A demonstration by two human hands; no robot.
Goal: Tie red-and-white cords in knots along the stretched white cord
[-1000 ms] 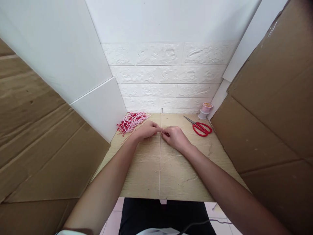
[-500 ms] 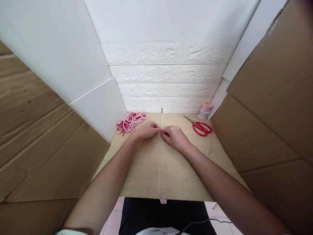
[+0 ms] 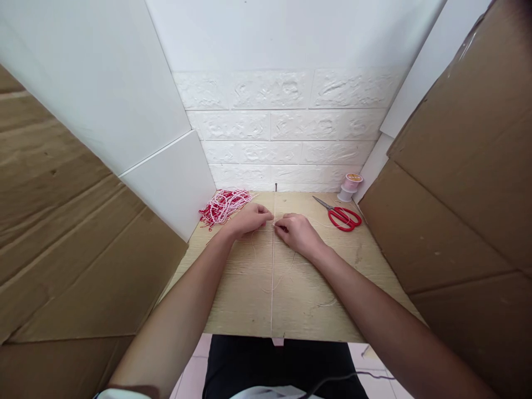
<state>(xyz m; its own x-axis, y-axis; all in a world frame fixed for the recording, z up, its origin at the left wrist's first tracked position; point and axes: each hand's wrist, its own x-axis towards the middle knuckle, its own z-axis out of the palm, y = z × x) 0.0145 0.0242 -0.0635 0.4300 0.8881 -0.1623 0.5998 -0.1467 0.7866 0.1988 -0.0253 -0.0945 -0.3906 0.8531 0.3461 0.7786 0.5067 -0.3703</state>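
A pale cord (image 3: pixel 272 271) runs straight down the middle of the wooden board, from a nail (image 3: pixel 276 187) at the back to the front edge. My left hand (image 3: pixel 252 218) is just left of the cord, its fingers pinched together; what is between the tips is too small to name. Right of the cord, my right hand (image 3: pixel 296 230) pinches a thin thread at the cord. Loose loops of thin thread (image 3: pixel 286 272) lie on the board below both hands.
Red and pink-white cords (image 3: pixel 224 207) are heaped at the back left. Red-handled scissors (image 3: pixel 344 218) lie at the back right, near stacked thread spools (image 3: pixel 351 184). Cardboard panels (image 3: pixel 449 221) stand at both sides, and a white brick-pattern wall (image 3: pixel 286 126) behind.
My left fingertips have drawn slightly back and left from my right fingertips, leaving a small gap at the cord. My right hand has hardly moved.
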